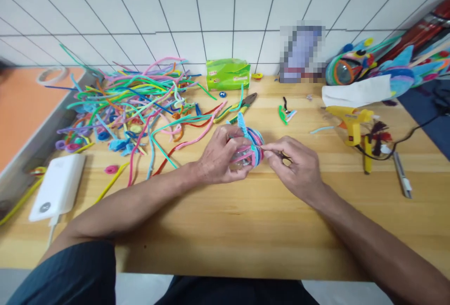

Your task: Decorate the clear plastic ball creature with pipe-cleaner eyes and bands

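Near the middle of the table, my left hand point(223, 155) is wrapped around a clear round container wound with pipe cleaners point(258, 147) in pink, blue and turquoise. A fuzzy light-blue piece point(242, 124) sticks up from its top. On the container's right side, my right hand point(297, 164) pinches a small dark metal tool point(282, 155), its tip at the wound pipe cleaners. Whether this tool is tweezers or small scissors I cannot tell. Pliers with yellow-green handles point(249, 101) lie just behind the container.
A large heap of pipe cleaners point(140, 94) spreads at the back left, near a white power bank point(58, 186). Behind stands a green tissue pack point(228, 75). To the right lie a yellow glue gun point(351, 122), its cord, a utility knife point(402, 176) and fuzzy fish-like figures point(346, 68).
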Available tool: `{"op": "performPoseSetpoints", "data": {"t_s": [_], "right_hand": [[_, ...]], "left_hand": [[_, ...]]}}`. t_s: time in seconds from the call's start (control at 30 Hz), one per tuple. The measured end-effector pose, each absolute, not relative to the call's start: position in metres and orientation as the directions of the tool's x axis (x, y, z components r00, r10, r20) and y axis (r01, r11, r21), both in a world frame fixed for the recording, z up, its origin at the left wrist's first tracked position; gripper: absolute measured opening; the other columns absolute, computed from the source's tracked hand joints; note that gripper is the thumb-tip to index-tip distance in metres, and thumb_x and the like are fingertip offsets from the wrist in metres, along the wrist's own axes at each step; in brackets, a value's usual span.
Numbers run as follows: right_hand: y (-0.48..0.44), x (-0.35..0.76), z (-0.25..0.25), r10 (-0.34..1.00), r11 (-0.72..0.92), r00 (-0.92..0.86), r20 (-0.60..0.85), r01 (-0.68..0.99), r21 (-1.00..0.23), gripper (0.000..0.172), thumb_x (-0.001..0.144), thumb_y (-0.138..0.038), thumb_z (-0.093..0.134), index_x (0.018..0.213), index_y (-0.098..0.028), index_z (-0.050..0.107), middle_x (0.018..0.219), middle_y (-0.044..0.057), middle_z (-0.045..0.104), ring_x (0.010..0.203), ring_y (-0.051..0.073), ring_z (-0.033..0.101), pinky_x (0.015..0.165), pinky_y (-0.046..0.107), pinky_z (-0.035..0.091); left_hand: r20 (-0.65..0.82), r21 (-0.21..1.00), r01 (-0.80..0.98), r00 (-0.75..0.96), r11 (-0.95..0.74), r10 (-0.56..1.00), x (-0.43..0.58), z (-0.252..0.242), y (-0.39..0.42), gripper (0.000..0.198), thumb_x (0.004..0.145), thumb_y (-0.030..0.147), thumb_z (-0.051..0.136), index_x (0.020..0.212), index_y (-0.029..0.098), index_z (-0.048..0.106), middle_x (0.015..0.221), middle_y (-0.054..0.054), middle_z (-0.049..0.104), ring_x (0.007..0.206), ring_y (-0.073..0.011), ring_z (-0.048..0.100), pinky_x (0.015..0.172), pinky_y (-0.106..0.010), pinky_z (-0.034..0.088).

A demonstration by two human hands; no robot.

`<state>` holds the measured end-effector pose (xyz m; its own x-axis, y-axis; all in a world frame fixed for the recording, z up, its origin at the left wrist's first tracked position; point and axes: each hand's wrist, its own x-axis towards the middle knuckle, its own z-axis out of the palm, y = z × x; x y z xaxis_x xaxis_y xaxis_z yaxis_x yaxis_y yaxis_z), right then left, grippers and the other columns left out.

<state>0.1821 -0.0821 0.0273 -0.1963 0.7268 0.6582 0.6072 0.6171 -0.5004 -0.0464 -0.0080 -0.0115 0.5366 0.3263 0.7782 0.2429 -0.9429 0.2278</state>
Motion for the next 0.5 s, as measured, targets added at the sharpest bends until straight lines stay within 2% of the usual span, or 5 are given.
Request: {"op": "performPoseSetpoints", "data": {"t_s": [0.27, 0.5], "right_hand": [[-0.0832, 0.1805, 0.0208, 0.701, 0.640, -0.192, 0.687, 0.594, -0.487, 0.023, 0.096, -0.004, 0.066, 0.106, -0.022, 0.076, 0.085, 0.001, 0.076, 0.073, 0.015, 0.070, 0.067, 0.028, 0.054], [-0.0837, 0.1801, 0.0209, 0.700, 0.638, -0.203, 0.685, 0.609, -0.472, 0.026, 0.095, -0.001, 0.064, 0.105, -0.021, 0.077, 0.082, 0.001, 0.074, 0.073, 0.016, 0.070, 0.067, 0.028, 0.054]], "left_hand": [[0.761, 0.228, 0.249, 0.558, -0.941, 0.332, -0.0481, -0.0086, -0.0086, 0.059, 0.092, 0.047, 0.077, 0.139, 0.023, 0.050, 0.124, -0.012, 0.054, 0.118, -0.0291, 0.059, 0.097, -0.048, 0.057], [0.755, 0.210, 0.252, 0.572, -0.945, 0.321, -0.0477, -0.0064, -0.0091, 0.059, 0.092, 0.048, 0.076, 0.139, 0.024, 0.050, 0.123, -0.011, 0.055, 0.116, -0.0288, 0.059, 0.097, -0.048, 0.057]]}}
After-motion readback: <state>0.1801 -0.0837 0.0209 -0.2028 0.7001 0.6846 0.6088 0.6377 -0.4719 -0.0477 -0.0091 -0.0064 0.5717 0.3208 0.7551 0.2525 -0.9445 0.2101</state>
